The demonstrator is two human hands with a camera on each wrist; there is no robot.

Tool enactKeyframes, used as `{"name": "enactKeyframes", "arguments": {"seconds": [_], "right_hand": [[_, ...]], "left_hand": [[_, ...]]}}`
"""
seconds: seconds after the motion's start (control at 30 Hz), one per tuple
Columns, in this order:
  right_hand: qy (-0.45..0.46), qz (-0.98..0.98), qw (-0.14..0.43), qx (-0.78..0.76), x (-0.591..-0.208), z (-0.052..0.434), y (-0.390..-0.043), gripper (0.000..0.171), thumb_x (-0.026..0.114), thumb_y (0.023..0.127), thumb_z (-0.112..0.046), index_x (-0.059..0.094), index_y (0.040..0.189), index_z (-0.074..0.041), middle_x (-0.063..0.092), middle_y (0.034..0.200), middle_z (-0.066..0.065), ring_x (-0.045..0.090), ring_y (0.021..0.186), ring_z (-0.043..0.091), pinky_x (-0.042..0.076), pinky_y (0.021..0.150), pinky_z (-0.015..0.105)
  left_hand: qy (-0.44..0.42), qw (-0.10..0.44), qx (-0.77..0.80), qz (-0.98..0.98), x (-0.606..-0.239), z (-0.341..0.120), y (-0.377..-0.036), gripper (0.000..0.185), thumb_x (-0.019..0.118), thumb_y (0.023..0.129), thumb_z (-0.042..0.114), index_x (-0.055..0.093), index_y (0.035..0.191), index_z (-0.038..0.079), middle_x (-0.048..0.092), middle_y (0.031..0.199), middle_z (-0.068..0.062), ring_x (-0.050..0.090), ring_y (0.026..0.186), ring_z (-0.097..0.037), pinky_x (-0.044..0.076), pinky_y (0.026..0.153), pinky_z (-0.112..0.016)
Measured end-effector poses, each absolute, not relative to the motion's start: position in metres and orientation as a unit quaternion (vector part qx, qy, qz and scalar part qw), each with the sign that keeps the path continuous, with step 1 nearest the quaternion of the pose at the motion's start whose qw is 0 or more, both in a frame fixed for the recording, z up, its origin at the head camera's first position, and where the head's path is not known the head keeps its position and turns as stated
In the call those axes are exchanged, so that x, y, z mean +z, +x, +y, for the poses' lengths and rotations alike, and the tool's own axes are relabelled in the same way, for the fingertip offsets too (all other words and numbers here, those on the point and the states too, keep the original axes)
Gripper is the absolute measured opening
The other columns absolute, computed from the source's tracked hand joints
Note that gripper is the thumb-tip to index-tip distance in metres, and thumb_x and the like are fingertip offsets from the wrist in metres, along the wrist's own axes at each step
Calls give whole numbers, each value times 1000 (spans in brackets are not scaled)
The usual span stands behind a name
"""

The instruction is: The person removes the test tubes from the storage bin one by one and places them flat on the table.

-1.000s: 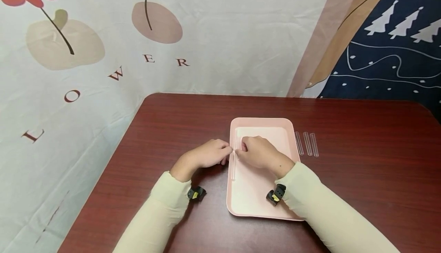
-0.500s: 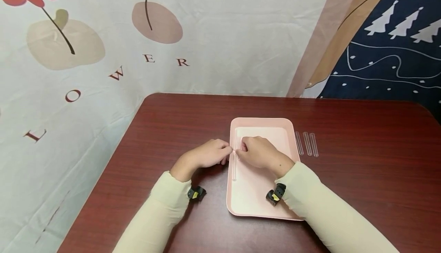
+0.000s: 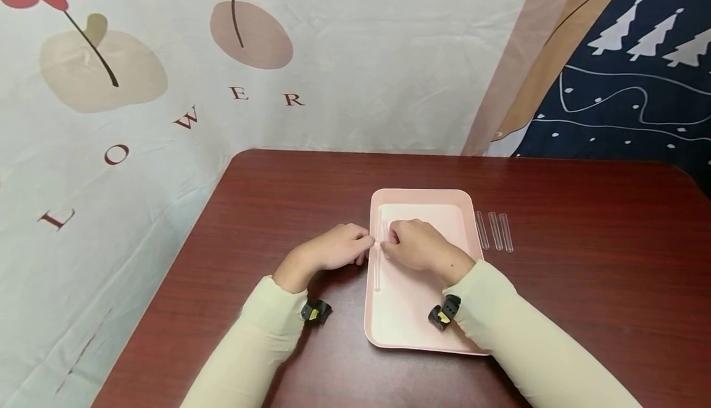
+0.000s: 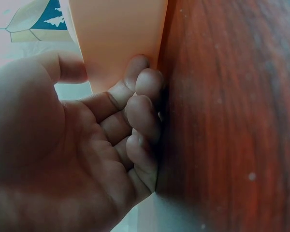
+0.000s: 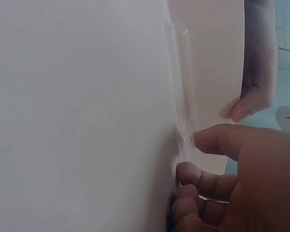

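Note:
Two clear test tubes lie end to end along the left wall of a pink tray [image 3: 428, 328]. The nearer test tube [image 5: 183, 79] lies full length against that wall. My right hand [image 3: 418, 244] is inside the tray, with thumb and index finger pinching the farther test tube [image 5: 187, 153] close to where the two ends meet; the fingers hide much of it. My left hand [image 3: 341, 247] holds the tray's left side from outside. Its thumb is at the rim, and its curled fingers [image 4: 142, 116] lie against the outer wall, down by the table.
Three more clear test tubes [image 3: 496, 233] lie side by side on the dark red table [image 3: 583, 309], just right of the tray. A printed cloth [image 3: 378, 87] hangs behind the table's far edge. Both wrists wear black straps [image 3: 444, 312].

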State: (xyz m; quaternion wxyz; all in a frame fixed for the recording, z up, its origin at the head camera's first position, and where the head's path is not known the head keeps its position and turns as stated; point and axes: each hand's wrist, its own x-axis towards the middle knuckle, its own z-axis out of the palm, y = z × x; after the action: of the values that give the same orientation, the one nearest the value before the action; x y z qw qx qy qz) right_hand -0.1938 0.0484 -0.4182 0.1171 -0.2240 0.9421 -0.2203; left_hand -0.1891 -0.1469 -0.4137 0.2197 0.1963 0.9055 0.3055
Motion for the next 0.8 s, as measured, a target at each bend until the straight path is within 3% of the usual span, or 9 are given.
{"name": "enactKeyframes", "arguments": {"seconds": [0.8], "right_hand": [[-213, 937, 131, -246, -417, 52, -194, 34, 61, 87, -21, 44, 57, -16, 39, 55, -4, 43, 56, 13, 34, 54, 26]], "left_hand": [[194, 220, 301, 907, -415, -146, -190, 38, 38, 95, 25, 63, 69, 11, 58, 60, 1, 52, 56, -10, 45, 64, -26]]}}
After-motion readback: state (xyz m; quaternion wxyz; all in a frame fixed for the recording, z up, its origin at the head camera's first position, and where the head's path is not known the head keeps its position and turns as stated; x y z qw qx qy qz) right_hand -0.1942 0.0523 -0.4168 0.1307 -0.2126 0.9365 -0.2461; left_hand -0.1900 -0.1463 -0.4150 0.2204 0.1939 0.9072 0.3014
